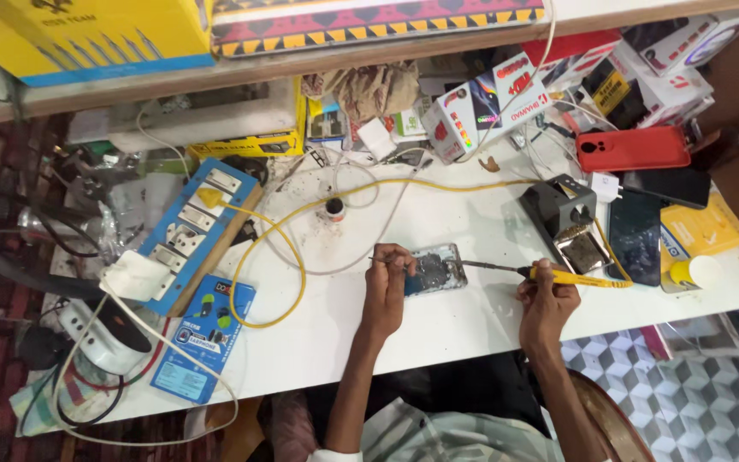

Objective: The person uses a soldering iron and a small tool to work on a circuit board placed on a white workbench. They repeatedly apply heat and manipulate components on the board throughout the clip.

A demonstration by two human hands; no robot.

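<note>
In the head view, a person sits at a white worktable (438, 334) and works on an opened phone (434, 270) that lies flat near the middle of the table, its back off and its dark inner parts showing.

The left hand (388, 278) rests at the left edge of the phone, fingers pinched narrow around a thin tool (380, 259) whose tip sticks out to the left; what kind of tool it is cannot be told. The right hand (547, 295) is closed around the yellow handle of a soldering iron (530, 273), held like a pen, with the dark metal tip reaching left to the right edge of the phone. Whether the tip touches the board cannot be told.

A yellow cable (301, 265) loops across the table on the left and runs far and right. Just right of the right hand, a grey iron stand (563, 216) sits with a dark phone (635, 235) beside it. Farther right lie a red phone case (633, 148) and a yellow box (705, 229). On the left stands a blue power strip (203, 233) with a white plug (134, 278) in its near end, and a blue packet (205, 335) lies just near it. A small bottle (334, 208) stands beyond the phone. Printed boxes (481, 107) crowd the far edge under a shelf (301, 60).
</note>
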